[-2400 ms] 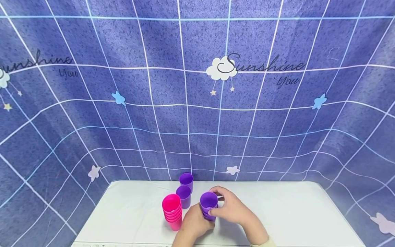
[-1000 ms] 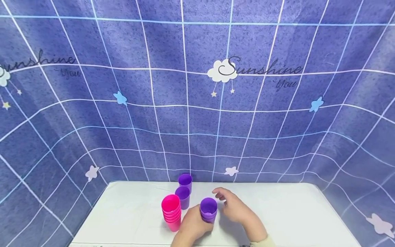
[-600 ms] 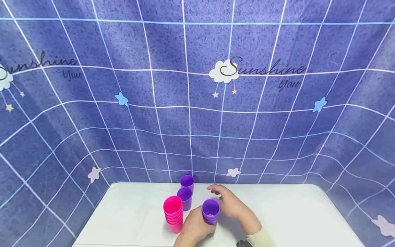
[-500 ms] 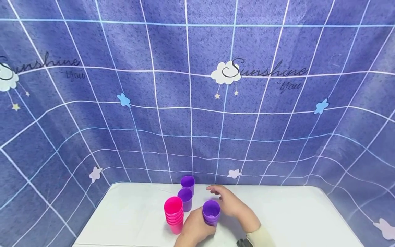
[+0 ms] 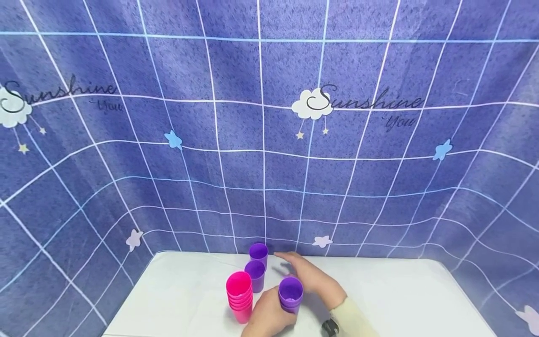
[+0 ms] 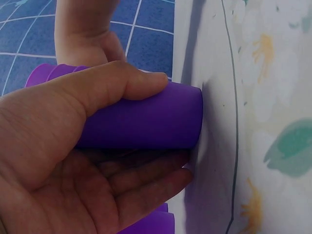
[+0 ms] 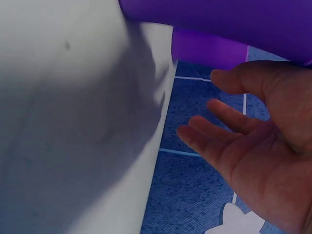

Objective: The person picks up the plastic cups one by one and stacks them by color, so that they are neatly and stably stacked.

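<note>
My left hand (image 5: 269, 312) grips a stack of nested purple cups (image 5: 290, 294), which stands upright on the table. In the left wrist view the thumb lies along the side of the purple stack (image 6: 146, 117), with the fingers at its other side. My right hand (image 5: 306, 272) holds nothing; its fingers are extended beyond the stack, pointing toward the far purple cup (image 5: 258, 252) but apart from it. A nearer purple cup (image 5: 255, 277) stands in front of that one. The right wrist view shows the right hand (image 7: 268, 131) with thumb and fingers spread below a purple cup (image 7: 209, 48).
A stack of several pink cups (image 5: 240, 299) stands just left of my left hand. All the cups are on a white-covered table (image 5: 177, 290). A blue grid-patterned curtain (image 5: 236, 140) rises behind the table's back edge.
My right hand has let go of the purple stack's rim and moved away to the far left, toward the back purple cup. The left hand still holds the stack.
</note>
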`<act>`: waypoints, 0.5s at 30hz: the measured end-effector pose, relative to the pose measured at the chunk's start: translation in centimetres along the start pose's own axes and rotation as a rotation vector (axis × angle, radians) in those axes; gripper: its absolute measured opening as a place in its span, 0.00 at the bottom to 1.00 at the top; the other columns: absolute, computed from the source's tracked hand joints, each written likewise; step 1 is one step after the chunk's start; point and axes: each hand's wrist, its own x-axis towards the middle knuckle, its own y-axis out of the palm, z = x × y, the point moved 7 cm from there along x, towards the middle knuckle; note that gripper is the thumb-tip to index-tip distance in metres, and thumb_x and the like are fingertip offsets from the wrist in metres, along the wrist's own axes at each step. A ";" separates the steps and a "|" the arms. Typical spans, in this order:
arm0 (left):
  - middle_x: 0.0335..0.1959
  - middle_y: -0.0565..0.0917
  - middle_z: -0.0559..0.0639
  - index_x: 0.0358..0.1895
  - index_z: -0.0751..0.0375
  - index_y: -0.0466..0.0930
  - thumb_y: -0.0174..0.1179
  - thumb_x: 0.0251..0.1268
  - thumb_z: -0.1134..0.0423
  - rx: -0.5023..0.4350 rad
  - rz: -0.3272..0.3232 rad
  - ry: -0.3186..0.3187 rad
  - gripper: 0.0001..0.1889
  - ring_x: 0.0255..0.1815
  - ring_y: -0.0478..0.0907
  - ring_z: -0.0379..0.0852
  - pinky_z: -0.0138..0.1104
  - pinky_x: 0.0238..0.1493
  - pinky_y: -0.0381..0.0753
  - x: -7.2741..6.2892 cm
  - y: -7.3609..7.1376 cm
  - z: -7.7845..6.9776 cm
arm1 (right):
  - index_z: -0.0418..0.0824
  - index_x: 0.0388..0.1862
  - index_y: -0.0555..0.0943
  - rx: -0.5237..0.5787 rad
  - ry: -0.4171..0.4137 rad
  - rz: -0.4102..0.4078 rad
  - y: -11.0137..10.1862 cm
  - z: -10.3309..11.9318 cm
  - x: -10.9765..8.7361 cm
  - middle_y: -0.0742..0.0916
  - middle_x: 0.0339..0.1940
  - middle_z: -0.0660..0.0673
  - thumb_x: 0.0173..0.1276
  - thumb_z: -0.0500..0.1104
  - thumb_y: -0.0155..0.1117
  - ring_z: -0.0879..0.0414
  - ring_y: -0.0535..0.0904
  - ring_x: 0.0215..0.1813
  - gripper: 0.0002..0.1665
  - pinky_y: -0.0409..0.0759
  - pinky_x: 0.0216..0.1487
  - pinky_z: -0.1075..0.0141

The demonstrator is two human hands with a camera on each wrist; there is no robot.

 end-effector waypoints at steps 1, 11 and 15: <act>0.35 0.89 0.43 0.45 0.56 0.85 0.79 0.33 0.62 0.002 0.001 -0.002 0.26 0.35 0.81 0.37 0.39 0.41 0.83 0.0 0.0 0.0 | 0.35 0.78 0.69 -0.009 -0.002 0.013 0.1 0.0 0.2 0.81 0.71 0.34 0.70 0.32 0.67 0.37 0.79 0.70 0.38 0.77 0.73 0.42; 0.38 0.90 0.45 0.47 0.56 0.85 0.80 0.35 0.62 -0.008 0.024 -0.029 0.27 0.39 0.86 0.43 0.44 0.46 0.86 0.2 0.1 0.0 | 0.42 0.84 0.63 -0.009 0.039 0.103 0.9 -0.1 2.1 0.74 0.77 0.30 0.71 0.28 0.61 0.34 0.73 0.76 0.43 0.74 0.74 0.37; 0.38 0.90 0.45 0.46 0.55 0.84 0.79 0.35 0.62 -0.009 0.036 -0.044 0.26 0.39 0.86 0.44 0.45 0.46 0.85 0.3 0.2 0.1 | 0.44 0.85 0.62 -0.015 0.043 0.117 0.9 0.1 2.8 0.72 0.78 0.30 0.71 0.29 0.62 0.34 0.74 0.75 0.45 0.77 0.72 0.38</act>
